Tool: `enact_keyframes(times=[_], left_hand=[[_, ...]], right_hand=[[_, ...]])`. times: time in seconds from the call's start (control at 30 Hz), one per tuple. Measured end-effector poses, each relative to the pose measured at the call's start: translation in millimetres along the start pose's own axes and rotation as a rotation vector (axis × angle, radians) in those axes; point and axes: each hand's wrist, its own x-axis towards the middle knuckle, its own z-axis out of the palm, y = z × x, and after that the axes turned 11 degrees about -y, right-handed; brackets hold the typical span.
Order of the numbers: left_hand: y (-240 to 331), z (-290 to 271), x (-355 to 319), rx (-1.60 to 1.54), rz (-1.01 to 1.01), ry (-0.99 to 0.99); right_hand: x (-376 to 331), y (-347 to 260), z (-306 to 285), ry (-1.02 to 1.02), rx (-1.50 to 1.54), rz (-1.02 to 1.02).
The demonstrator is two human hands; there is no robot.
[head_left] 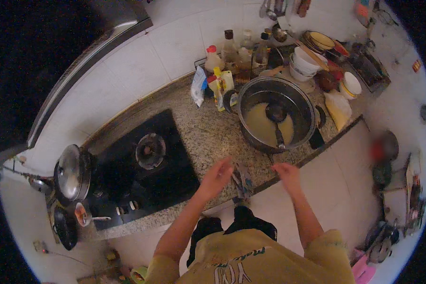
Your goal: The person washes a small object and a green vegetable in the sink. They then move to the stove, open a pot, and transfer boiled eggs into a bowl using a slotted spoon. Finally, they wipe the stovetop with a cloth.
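Two bare hands over the speckled stone surface (201,132), centre of the frame. Left hand (216,177) hovers palm-down, fingers extended and loosely together, grip open, nothing in it. Right hand (287,174) sits just right of it, fingers relaxed, grip also open and empty. Between them, at the surface's front edge, lies a crumpled dark cloth (243,181); left fingertips are just beside it, contact can't be confirmed. Directly above the hands, centre-right: large steel pot (275,113) with pale liquid and a dark ladle (277,120) resting inside. Behind the pot, upper centre: cluster of bottles (232,54) and sachets against the white tile wall. Left of centre: black gas hob (144,163), bare burner (150,150). Far left: lidded pan (72,173) on the hob's other side
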Motion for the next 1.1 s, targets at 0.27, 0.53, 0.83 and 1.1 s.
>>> enact_keyframes(times=[0.27, 0.53, 0.83, 1.1], left_hand=[[54.5, 21.6, 118.1, -0.498, -0.244, 0.176], [44.7, 13.0, 113.5, -0.572, 0.115, 0.322], [78.8, -94.6, -15.4, -0.513, 0.262, 0.576], [57.1, -196.4, -115.7, -0.444, 0.240, 0.815]], right_hand=[[66.9, 40.2, -147.6, 0.464, 0.643, -0.126], [86.5, -18.6, -151.8, 0.188, 0.886, -0.199], [105.8, -135.3, -57.4, -0.081, 0.885, -0.271], [161.4, -214.7, 85.8, -0.362, 0.928, -0.323]])
